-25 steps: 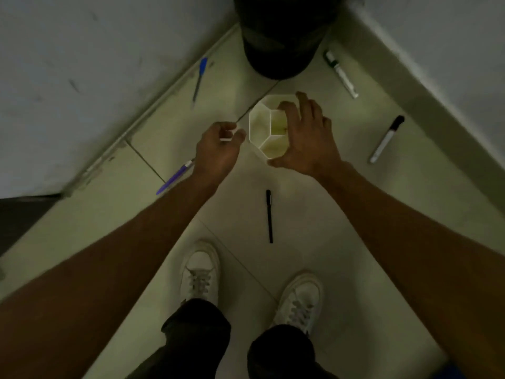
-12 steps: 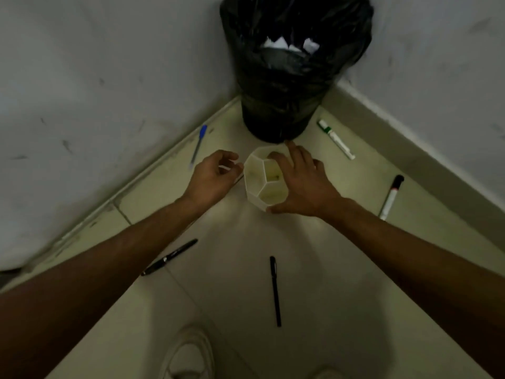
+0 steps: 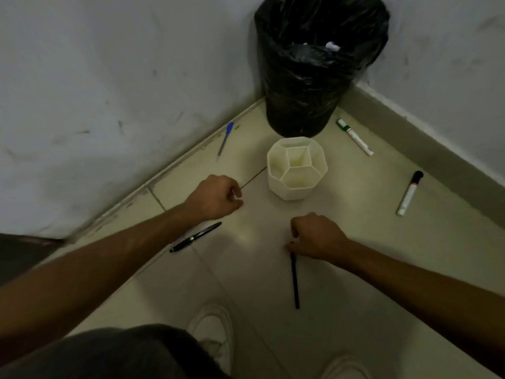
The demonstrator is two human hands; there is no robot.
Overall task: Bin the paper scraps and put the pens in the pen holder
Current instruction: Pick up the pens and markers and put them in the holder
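Under right hand [image 3: 317, 236], thin black pen's [image 3: 294, 280] tip hidden — grip unclear

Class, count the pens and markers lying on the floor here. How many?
5: blue pen by the left wall, green-banded marker beside the bin, black-capped marker at right, black pen under the left forearm, thin black pen at the right hand.

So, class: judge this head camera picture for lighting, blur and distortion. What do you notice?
Head view: dim and greenish, with a pale bright patch on the floor between the hands; wide-angle bending curves the wall edges; the trouser leg at the bottom is soft; the bin shows little detail.
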